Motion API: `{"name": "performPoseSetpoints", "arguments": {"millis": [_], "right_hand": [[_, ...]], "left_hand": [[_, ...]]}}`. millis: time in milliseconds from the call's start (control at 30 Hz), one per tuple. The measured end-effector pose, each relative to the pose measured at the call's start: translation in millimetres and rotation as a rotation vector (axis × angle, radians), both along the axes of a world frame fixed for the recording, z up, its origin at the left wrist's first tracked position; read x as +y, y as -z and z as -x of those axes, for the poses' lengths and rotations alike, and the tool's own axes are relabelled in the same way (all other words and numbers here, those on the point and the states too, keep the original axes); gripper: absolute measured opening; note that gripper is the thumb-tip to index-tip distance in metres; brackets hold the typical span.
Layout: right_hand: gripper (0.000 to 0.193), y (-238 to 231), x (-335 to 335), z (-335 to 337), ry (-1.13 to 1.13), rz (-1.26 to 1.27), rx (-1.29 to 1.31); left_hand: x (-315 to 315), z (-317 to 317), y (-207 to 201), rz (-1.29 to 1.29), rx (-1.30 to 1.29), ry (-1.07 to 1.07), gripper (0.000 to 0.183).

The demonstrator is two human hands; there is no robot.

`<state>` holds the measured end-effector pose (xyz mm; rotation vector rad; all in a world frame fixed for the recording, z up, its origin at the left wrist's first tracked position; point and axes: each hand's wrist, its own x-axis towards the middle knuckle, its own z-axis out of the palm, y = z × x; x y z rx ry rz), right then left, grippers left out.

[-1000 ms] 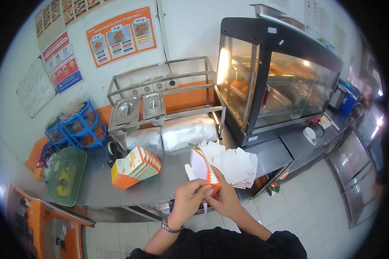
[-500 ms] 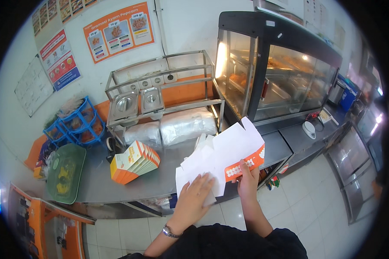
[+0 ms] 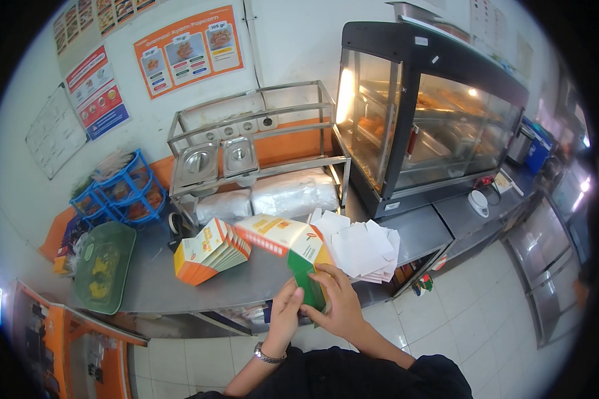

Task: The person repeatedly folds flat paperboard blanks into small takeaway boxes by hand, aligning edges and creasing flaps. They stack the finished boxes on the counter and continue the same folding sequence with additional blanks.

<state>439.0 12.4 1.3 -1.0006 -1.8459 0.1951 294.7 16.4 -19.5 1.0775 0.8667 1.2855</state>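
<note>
Between both hands is a cardboard food carton [image 3: 283, 237], printed white, yellow and orange, with a green end towards me. My left hand [image 3: 285, 312] is closed on the near edge of that green end, thumb pressed on it. My right hand [image 3: 337, 300] grips the same end from the right, its fingers bent over the flap. Just beyond it, a loose pile of flat carton blanks [image 3: 365, 247] lies white side up on the steel counter [image 3: 166, 292]. To the left, several shaped cartons [image 3: 209, 251] sit nested together.
A green tray [image 3: 106, 266] and a blue tiered basket [image 3: 130, 189] stand at the left. Behind are a steel rack [image 3: 299, 166] with lidded pans and wrapped packs [image 3: 293, 193]. A glass food warmer [image 3: 439, 133] and a small white scale [image 3: 478, 203] are at the right.
The blanks that were in my hands now lie on the counter to the right. Both hands have come together on one carton, its printed side turned up and its green end folded.
</note>
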Motion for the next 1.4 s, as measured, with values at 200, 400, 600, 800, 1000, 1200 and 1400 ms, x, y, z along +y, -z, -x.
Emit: {"name": "performPoseSetpoints", "arguments": {"millis": [200, 400, 600, 800, 1000, 1200, 1400], "right_hand": [[0.040, 3.2, 1.9, 4.2, -0.059, -0.126, -0.094], [0.023, 12.5, 4.1, -3.4, -0.029, -0.025, -0.002], [0.011, 10.6, 4.9, -3.6, 0.014, 0.063, 0.388], [0.014, 9.5, -2.7, 6.2, -0.051, 0.108, 0.472], [0.016, 7.6, -1.9, -7.8, -0.095, 0.187, 0.438], [0.011, 4.7, -6.2, -9.1, -0.067, 0.156, 0.441], [0.013, 4.1, -3.9, -5.3, 0.005, 0.070, 0.346]], "left_hand": [[8.2, 12.6, 4.1, -0.028, -0.381, 0.009, 0.035], [5.0, 21.8, 5.6, -0.108, 0.179, -0.140, 0.027], [-5.3, 12.8, 3.6, -0.488, 0.975, -0.357, 0.016], [-9.6, -16.8, 13.4, -0.569, 0.552, -0.346, 0.018], [-7.7, -15.1, 21.7, -0.262, 0.252, -0.286, 0.023], [-9.7, -25.1, 20.7, -0.217, 0.161, -0.391, 0.026], [-15.6, -26.8, 27.3, -0.358, 0.310, -0.438, 0.023]]}}
